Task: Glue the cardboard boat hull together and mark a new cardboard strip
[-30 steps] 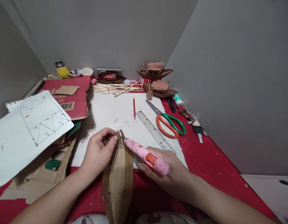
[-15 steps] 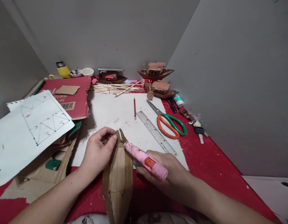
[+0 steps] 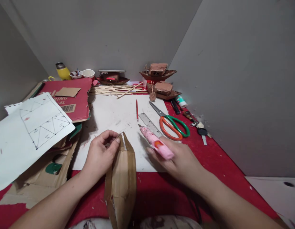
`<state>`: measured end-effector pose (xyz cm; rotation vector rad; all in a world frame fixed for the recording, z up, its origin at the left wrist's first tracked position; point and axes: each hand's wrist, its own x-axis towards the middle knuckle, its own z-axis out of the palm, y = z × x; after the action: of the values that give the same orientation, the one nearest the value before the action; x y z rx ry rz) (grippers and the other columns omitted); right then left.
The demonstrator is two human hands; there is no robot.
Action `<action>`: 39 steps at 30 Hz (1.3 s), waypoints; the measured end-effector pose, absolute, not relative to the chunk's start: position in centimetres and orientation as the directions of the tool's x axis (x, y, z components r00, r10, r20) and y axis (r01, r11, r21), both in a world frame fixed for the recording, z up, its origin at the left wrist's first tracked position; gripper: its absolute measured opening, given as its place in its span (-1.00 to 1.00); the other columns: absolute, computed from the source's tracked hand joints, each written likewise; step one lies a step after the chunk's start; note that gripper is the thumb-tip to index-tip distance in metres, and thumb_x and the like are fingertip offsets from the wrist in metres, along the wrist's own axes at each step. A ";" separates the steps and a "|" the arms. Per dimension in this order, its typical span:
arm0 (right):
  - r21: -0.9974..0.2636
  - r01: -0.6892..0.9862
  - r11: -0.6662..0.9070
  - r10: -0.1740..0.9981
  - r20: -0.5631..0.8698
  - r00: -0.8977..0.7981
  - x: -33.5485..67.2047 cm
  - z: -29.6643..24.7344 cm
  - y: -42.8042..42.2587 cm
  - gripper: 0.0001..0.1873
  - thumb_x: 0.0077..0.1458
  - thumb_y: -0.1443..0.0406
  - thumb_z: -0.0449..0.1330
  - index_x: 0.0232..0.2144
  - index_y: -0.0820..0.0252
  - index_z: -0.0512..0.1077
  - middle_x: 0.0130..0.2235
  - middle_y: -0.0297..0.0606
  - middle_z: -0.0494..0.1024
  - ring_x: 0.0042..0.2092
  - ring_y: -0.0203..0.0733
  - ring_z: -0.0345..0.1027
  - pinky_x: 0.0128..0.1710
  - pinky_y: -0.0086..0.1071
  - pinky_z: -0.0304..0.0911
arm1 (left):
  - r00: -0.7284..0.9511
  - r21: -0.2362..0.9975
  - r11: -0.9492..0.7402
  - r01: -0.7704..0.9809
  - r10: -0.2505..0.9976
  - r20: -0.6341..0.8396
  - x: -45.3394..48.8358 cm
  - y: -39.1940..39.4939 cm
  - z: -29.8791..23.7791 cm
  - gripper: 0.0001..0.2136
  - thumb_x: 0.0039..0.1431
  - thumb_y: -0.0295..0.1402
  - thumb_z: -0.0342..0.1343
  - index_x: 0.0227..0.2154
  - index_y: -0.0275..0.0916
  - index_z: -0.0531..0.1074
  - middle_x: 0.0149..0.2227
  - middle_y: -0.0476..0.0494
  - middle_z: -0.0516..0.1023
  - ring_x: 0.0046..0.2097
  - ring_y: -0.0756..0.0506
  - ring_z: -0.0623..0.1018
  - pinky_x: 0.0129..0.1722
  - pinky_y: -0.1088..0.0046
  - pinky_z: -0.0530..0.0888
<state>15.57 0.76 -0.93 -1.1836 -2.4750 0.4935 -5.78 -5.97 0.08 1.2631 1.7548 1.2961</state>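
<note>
My left hand [image 3: 102, 152] pinches the far tip of a folded cardboard boat hull [image 3: 123, 184], between thumb and fingers. Near that tip the two side flaps stand apart, with a narrow gap and a whitish line between them. The hull's near end points down toward my lap. In my right hand [image 3: 175, 159] is a pink glue gun [image 3: 154, 141], its nozzle pointing up and left, off to the right of the hull and apart from it. A cord trails below my right wrist.
Scissors [image 3: 173, 127], a clear ruler [image 3: 149, 124] and a red pencil [image 3: 137, 110] lie on white paper [image 3: 109, 111]. Wooden sticks [image 3: 114, 90] and finished model boats [image 3: 159, 71] sit behind. Cardboard [image 3: 66, 178] and a drawn template sheet [image 3: 37, 127] lie left; keys [image 3: 202, 131] right.
My right hand has drawn the glue gun away from the hull's tip, up and to the right. My left hand keeps its pinch on the hull.
</note>
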 end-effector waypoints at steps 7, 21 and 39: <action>-0.175 0.767 0.617 0.775 -0.035 -0.631 15.9 -0.9 2.4 -0.61 0.12 0.00 0.13 -0.25 0.21 0.41 -0.27 -0.15 0.52 -0.30 -0.03 0.45 -0.42 -0.32 0.21 | -0.347 0.930 0.028 0.367 0.932 0.108 -5.7 -6.3 0.2 -0.94 0.12 -0.40 0.12 -0.41 -0.25 0.47 -0.45 0.03 0.52 -0.38 0.01 0.46 -0.34 0.55 0.37; -0.670 0.333 0.663 0.679 0.351 -0.645 11.8 0.1 -0.9 -0.89 0.14 0.40 0.15 -0.39 0.24 0.48 -0.45 -0.28 0.51 -0.43 -0.29 0.37 -0.41 -0.45 0.23 | -0.297 0.937 -0.105 0.334 0.931 0.210 -4.9 -7.5 -0.5 -0.90 0.19 -0.35 0.13 -0.29 -0.21 0.51 -0.30 -0.03 0.57 -0.25 -0.03 0.51 -0.23 0.50 0.40; -0.696 0.322 0.641 0.695 0.350 -0.628 12.0 -1.1 -0.8 -0.85 0.17 0.41 0.10 -0.39 0.25 0.46 -0.45 -0.27 0.49 -0.40 -0.28 0.34 -0.37 -0.44 0.20 | -0.225 0.954 -0.064 0.294 0.965 0.134 -4.0 -7.5 -1.3 -0.88 0.27 -0.36 0.02 -0.32 -0.21 0.44 -0.38 0.07 0.50 -0.33 0.03 0.43 -0.28 0.60 0.35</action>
<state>11.98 -0.84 -1.08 -0.7885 -2.2469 0.7925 -4.00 -7.48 -1.26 1.3753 1.5623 1.3192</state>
